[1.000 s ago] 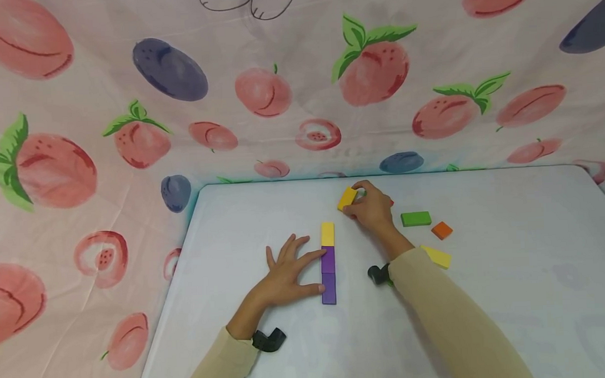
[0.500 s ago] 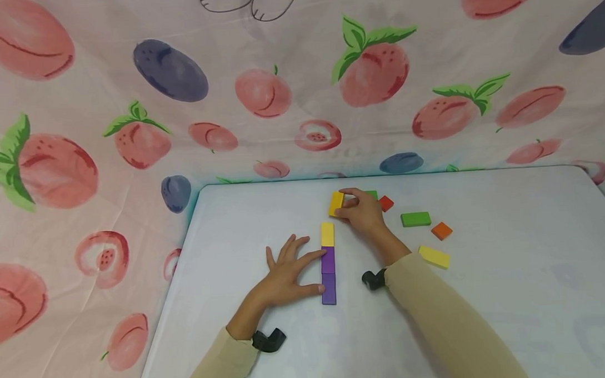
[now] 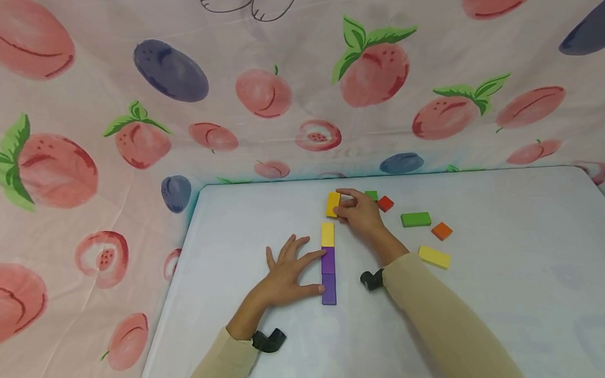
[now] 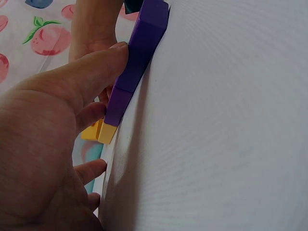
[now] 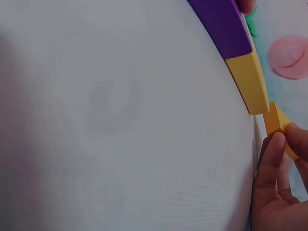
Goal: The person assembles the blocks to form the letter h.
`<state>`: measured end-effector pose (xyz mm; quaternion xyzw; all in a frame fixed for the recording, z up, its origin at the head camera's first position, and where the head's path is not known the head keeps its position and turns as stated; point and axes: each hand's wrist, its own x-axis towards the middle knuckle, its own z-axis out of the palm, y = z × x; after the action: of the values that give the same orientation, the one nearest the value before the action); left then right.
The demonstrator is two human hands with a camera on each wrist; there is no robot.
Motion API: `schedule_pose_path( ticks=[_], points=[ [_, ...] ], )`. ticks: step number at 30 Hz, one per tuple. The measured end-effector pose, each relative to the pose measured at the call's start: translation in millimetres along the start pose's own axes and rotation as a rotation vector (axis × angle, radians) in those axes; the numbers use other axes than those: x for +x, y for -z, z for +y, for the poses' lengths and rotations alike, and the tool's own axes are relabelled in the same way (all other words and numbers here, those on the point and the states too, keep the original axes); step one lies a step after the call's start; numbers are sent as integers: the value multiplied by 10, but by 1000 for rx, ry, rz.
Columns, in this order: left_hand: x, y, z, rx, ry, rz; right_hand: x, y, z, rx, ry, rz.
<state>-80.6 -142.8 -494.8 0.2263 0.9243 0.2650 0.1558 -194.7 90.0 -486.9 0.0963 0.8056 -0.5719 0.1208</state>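
Observation:
A line of flat blocks lies on the white table [image 3: 511,293]: two purple blocks [image 3: 328,275] with a yellow block [image 3: 327,234] at the far end. My left hand [image 3: 288,275] lies flat beside the line, thumb [image 4: 91,72] and a fingertip touching the purple blocks [image 4: 137,62]. My right hand [image 3: 359,212] pinches a second yellow block [image 3: 333,204] just beyond the line's far end, close to it and slightly off to the right. In the right wrist view that block [image 5: 278,126] sits tilted next to the line's yellow block [image 5: 250,82].
Loose blocks lie to the right: a small green one [image 3: 371,195], a red one [image 3: 385,203], a long green one [image 3: 416,219], an orange one [image 3: 441,230] and a yellow one [image 3: 434,256]. A fruit-print cloth [image 3: 129,106] walls the table's back and left.
My right hand has carried the yellow block leftward toward the far end of the line, uncovering the small green and red blocks. The left hand has stayed put.

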Motion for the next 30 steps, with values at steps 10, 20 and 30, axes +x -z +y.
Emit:
schedule_pose_path(
  ticks=[10, 20, 30],
  points=[
    [-6, 4, 12, 4, -3, 2, 57, 35, 46, 108, -52, -56],
    [-8, 19, 27, 0, 0, -3, 62, 114, 58, 211, -76, -128],
    [0, 4, 8, 6, 0, 6, 82, 75, 64, 105, -73, -88]
  ],
)
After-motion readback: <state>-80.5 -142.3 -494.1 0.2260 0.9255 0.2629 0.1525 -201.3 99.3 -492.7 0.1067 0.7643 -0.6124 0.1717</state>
